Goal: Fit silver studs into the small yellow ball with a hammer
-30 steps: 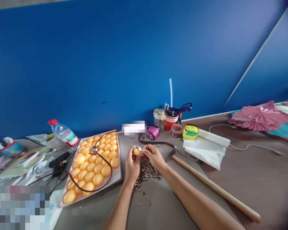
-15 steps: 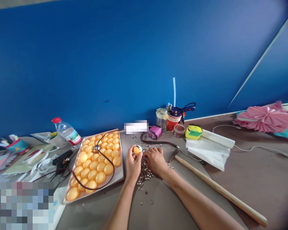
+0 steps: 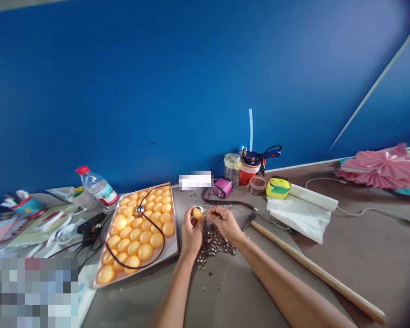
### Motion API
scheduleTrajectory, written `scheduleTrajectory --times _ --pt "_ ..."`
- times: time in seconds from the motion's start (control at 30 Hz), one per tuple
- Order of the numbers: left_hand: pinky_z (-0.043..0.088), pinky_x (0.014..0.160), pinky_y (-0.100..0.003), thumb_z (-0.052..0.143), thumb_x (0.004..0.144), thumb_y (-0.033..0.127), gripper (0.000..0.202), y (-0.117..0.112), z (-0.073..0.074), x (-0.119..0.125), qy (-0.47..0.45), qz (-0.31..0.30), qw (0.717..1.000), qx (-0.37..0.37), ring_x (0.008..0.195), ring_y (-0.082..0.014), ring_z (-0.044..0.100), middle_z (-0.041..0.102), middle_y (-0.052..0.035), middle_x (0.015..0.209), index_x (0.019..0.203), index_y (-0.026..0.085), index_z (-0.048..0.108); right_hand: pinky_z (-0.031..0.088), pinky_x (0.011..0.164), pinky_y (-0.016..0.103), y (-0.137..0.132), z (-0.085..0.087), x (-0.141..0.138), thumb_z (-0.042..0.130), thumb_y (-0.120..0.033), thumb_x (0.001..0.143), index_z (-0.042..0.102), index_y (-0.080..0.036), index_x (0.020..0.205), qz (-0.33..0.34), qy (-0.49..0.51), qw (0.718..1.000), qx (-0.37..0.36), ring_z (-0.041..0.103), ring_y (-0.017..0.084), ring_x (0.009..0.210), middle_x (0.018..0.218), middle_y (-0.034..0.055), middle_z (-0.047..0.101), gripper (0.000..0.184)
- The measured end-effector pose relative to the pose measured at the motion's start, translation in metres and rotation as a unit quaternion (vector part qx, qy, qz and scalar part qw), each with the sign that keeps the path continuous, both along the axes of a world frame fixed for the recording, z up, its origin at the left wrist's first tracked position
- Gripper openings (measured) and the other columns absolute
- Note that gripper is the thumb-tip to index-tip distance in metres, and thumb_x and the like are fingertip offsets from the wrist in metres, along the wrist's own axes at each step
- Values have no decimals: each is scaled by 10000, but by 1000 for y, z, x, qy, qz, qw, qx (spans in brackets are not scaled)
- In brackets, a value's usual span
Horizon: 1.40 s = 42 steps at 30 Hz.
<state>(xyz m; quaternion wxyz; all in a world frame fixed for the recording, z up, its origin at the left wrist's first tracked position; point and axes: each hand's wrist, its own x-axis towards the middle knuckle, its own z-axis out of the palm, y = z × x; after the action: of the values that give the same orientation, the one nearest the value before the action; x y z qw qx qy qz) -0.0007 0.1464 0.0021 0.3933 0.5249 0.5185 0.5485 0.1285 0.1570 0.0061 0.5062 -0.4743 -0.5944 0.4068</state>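
My left hand point(image 3: 192, 234) is closed round an orange ping-pong ball point(image 3: 198, 212), which has a dark and silvery patch on its upper side. Close at the ball's right, my right hand point(image 3: 225, 223) pinches thumb and forefinger together; a tiny glint at the fingertips looks like a small shiny stone, mostly hidden. Below both hands lies a loose pile of small shiny stones point(image 3: 213, 243) on the grey tabletop. Left of my hands stands a shallow tray point(image 3: 175, 239) filled with rows of orange balls point(image 3: 145, 251), with a dark cord point(image 3: 157, 222) lying across them.
A hammer point(image 3: 314, 269) with a wooden handle lies at right. Behind are a purple object point(image 3: 222, 187), a clear jar point(image 3: 232, 169), a red cup point(image 3: 248, 174) of tools and a yellow-green roll point(image 3: 278, 187). A bottle point(image 3: 100, 189) and black glue gun point(image 3: 90, 228) stand left.
My right hand has lifted from the pile of shiny stones and come up to the ball with its fingertips pinched. My left hand still holds the ball. The view has shifted slightly.
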Motion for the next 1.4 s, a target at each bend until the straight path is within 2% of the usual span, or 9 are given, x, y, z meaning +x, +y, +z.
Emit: scheduleTrajectory --times 0.13,0.43,0.63,0.9,1.07,1.4 --pt "487 817 -315 630 742 377 453 -1 1 2 -7 -27 999 -17 915 -198 614 624 -103 1048 1116 152 509 403 690 258 2 -4 0 552 -301 720 596 -169 713 11 41 999 -19 525 139 697 699 -2 589 139" --pt "490 831 -321 620 748 377 519 -1 -1 3 -18 -56 998 -22 914 -198 625 640 -92 1020 1183 144 461 406 674 251 2 -6 1 543 -278 713 594 -165 702 34 40 998 -22 511 131 675 673 -6 576 125" --pt "483 851 -324 605 758 372 476 -2 -3 1 26 -36 999 4 946 -206 621 627 -111 1075 1157 137 497 413 691 261 0 -2 2 526 -271 724 593 -164 707 39 19 999 -9 530 140 688 682 -2 589 128" --pt "487 841 -357 562 782 265 400 -2 -9 -1 94 -11 994 53 926 -212 614 625 -122 1066 1159 142 518 408 677 256 -4 2 1 480 -237 740 580 -166 714 18 -52 998 7 527 141 690 696 0 587 125" --pt "485 836 -342 548 790 258 386 -2 -10 0 82 -23 995 49 921 -203 607 620 -115 1063 1158 149 511 411 662 254 -9 2 -2 466 -236 759 560 -174 731 -2 -67 997 27 527 146 693 709 7 581 116" --pt "461 875 -383 562 767 240 383 -5 -10 -1 114 -9 992 60 966 -227 586 623 -100 1042 1142 169 531 392 601 249 -11 2 -7 438 -230 748 507 -188 669 -13 -65 998 4 500 141 628 636 -6 536 112"
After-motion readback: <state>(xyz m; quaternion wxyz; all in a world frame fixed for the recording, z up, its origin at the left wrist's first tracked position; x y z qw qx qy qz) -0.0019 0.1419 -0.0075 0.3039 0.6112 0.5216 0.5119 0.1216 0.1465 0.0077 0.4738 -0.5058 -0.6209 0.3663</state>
